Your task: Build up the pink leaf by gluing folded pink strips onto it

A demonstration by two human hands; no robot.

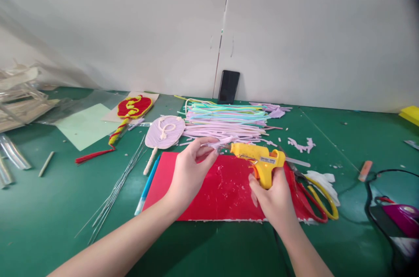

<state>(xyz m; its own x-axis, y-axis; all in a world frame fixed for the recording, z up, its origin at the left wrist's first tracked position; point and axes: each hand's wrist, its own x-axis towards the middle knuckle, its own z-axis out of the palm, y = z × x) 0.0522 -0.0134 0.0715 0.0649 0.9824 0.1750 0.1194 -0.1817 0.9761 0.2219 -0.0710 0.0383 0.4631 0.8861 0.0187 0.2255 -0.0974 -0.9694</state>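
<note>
- The left hand [192, 171] is pinching a thin lilac piece [225, 140] above the far edge of the red sheet [212, 192].
- The right hand [276, 198] is gripping a yellow glue gun [251, 151], which is pointing at that piece (whether they are touching, I cannot tell).
- The red sheet is lying on the green tabletop [49, 229]; scissors [333, 208] are lying at its right edge.
- Pastel stems [227, 115] are lying between the sheet and the tabletop's far edge, where a black phone [229, 87] is leaning.
- A lilac fan [168, 138] is lying near the sheet's far left corner, with a red-and-yellow fan [141, 103] lying closer to the tabletop's far edge.
</note>
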